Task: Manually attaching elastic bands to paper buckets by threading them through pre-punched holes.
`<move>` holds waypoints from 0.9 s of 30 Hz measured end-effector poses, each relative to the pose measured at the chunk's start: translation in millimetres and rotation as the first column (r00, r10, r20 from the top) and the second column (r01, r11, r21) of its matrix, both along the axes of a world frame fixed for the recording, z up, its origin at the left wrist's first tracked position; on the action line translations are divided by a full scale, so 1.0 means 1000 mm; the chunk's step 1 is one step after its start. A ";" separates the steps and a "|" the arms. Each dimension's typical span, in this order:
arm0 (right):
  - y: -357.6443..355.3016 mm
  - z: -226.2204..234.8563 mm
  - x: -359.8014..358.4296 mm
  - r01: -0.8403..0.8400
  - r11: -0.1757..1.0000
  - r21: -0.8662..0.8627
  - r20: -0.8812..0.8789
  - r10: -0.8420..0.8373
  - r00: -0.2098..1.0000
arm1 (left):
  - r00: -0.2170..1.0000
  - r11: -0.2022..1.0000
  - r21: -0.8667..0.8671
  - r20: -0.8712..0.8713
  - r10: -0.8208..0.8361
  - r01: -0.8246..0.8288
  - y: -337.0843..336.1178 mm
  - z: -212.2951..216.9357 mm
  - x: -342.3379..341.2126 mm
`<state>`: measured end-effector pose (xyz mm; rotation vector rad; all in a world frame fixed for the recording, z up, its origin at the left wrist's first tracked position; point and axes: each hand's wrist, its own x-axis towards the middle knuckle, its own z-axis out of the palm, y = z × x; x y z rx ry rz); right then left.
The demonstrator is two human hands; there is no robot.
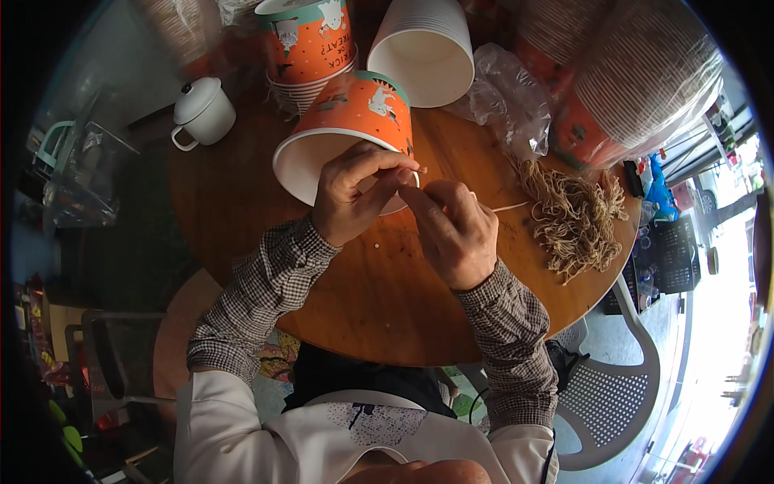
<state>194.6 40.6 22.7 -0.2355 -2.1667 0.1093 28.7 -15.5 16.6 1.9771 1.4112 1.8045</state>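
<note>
An orange paper bucket (351,109) with a teal band and printed figures lies on its side, its white rim and open mouth toward me. My left hand (352,192) is closed in front of this mouth, thumb and forefinger pinching the small tan end of a cord (422,169) beside the rim. Close against it, my right hand (458,232) is also closed, its fingertips meeting the left ones near the rim. A strand runs from behind the right hand to a tangled heap of beige cords (571,214). What lies between the right fingertips is mostly hidden.
Behind stand stacked orange buckets (310,48) and a nested white stack (427,52) lying open toward me. Wrapped bucket stacks (637,81) and crumpled clear plastic (509,97) are at the right. A white lidded mug (203,113) is left. A grey chair (609,395) stands right of the round table (379,315).
</note>
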 end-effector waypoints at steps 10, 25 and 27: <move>0.018 0.000 0.000 -0.119 0.761 -0.638 -0.236 -0.046 0.971 | 0.943 0.935 -0.211 0.238 -0.232 0.283 -0.007 -0.001 0.004; 0.017 0.004 0.008 -0.536 0.355 -0.765 -0.500 0.196 0.843 | 0.884 0.885 -0.313 0.425 -0.194 0.344 -0.010 0.002 0.003; 0.018 0.003 0.009 -0.495 0.438 -0.750 -0.435 0.237 0.869 | 0.864 0.868 -0.311 0.451 -0.223 0.387 -0.010 0.002 0.004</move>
